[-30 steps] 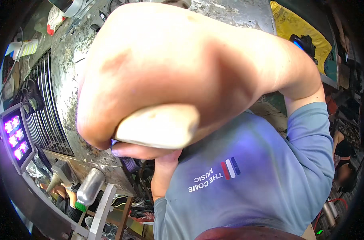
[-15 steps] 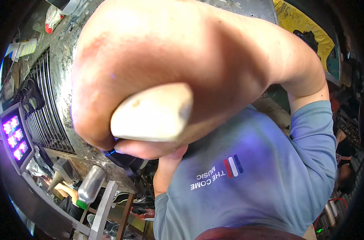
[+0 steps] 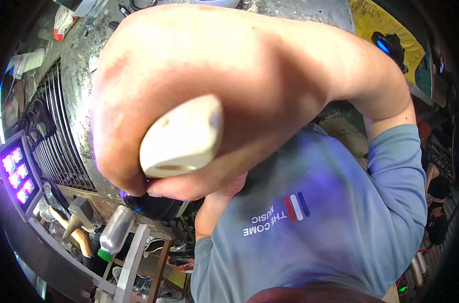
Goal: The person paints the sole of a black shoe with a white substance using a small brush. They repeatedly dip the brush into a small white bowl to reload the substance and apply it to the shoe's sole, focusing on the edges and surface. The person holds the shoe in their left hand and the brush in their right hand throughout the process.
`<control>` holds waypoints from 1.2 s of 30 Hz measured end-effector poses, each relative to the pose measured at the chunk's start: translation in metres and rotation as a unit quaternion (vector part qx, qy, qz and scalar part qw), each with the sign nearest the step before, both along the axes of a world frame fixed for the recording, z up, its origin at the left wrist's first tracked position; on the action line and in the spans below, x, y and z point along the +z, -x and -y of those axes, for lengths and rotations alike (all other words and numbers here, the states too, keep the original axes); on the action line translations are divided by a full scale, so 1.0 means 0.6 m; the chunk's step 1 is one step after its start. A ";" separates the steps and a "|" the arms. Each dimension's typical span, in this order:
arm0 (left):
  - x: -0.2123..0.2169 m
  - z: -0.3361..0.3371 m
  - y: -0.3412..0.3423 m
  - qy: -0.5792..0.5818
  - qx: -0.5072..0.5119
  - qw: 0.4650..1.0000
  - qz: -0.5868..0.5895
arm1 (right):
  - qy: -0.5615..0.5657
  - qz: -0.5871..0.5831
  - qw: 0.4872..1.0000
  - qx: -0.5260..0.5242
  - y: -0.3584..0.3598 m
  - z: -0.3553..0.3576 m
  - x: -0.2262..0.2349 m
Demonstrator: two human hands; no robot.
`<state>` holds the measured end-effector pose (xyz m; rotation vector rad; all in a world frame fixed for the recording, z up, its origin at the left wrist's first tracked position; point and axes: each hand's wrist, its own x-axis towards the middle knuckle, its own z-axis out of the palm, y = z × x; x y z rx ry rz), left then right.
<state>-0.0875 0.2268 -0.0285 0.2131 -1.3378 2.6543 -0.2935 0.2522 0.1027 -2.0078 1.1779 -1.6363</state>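
My right hand [image 3: 133, 116] fills the upper left, its arm reaching in from the right. Its fingers are wrapped round a cream-coloured handle [image 3: 181, 139], whose tapered butt end points toward me and shows a small hole low on its side. The handle's other end is hidden in and behind the fist. Behind that fist, my left hand [image 3: 233, 186] shows only in part and its fingers are out of sight. A black item [image 3: 161, 206] with a blue glint sits just below the right fist, mostly covered; I cannot make out its kind.
At the left a lamp panel [image 3: 18, 174] glows purple beside a metal grille [image 3: 63, 134] and a dark shoe [image 3: 37, 121]. A silver bottle with a green cap [image 3: 117, 230] is near a pale frame leg [image 3: 133, 262]. Someone's bare limb [image 3: 80, 237] shows at lower left. Yellow cloth [image 3: 386, 30] lies upper right.
The cream handle has shifted up and left and turned, so its hole now shows. My right fist has dropped slightly and still grips it. More of the bench shows above the wrist.
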 end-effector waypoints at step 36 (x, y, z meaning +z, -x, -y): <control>0.020 -0.018 0.019 -0.027 0.036 0.992 -0.118 | -0.025 -0.029 0.999 0.029 0.040 -0.009 -0.030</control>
